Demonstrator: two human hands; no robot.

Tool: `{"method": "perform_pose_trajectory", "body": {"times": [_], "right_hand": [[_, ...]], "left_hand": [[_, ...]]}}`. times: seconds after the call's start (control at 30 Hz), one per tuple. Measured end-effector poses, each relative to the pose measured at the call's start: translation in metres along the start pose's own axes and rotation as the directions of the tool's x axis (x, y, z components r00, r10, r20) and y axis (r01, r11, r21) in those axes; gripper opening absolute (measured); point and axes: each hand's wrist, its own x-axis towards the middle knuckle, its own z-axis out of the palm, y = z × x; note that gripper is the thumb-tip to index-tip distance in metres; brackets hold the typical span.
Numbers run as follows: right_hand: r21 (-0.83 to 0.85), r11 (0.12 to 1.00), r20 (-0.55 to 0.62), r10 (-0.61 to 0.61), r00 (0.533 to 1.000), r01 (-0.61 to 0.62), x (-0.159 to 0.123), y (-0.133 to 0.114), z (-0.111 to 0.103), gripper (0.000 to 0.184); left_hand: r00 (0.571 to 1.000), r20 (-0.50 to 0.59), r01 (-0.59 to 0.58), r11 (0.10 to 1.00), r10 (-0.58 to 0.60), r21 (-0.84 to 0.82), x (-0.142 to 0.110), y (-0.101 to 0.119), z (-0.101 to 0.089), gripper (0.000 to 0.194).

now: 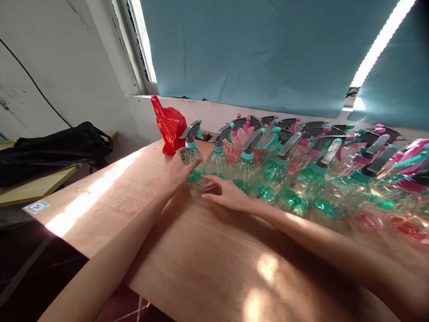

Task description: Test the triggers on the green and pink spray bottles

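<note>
At the left end of a row stands a clear spray bottle (190, 155) with a teal collar, a grey trigger head and a green base. My left hand (179, 170) is wrapped round its left side, the thumb across the front and the other fingers partly hidden. My right hand (228, 193) is open just above the table, fingers apart and pointing left toward that bottle's base. Whether its fingertips touch the bottle I cannot tell. Right behind this hand stand a second teal-collared bottle (217, 160) and a third one (244, 172), both upright.
Several more spray bottles with teal or pink collars (303, 183) crowd the right side of the wooden table (187, 264). A red plastic bag (171, 127) stands at the back left by the wall. A black bag (56, 150) lies on another surface at far left.
</note>
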Motion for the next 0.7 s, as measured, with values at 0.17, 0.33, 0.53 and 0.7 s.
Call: {"method": "perform_pose_trajectory", "body": {"times": [0.17,0.33,0.53,0.7], "right_hand": [[-0.025,0.999,0.046,-0.025,0.999,0.026,-0.007,0.003,-0.006,0.063],[-0.057,0.998,0.064,-0.026,0.998,0.030,-0.018,0.007,-0.015,0.066],[-0.094,0.990,0.091,-0.097,0.991,0.106,-0.049,-0.010,-0.021,0.057],[-0.112,0.992,0.042,-0.047,0.998,0.052,-0.082,-0.019,-0.031,0.065]], "left_hand": [[1.000,-0.003,0.010,1.000,-0.010,0.012,-0.003,0.004,-0.002,0.066],[0.998,0.002,0.058,0.998,-0.058,0.032,-0.008,0.008,-0.010,0.068],[0.994,0.028,0.102,0.994,-0.103,0.032,-0.041,0.021,-0.033,0.071],[0.990,0.124,0.064,0.998,-0.063,-0.004,-0.091,0.047,-0.040,0.066]]}}
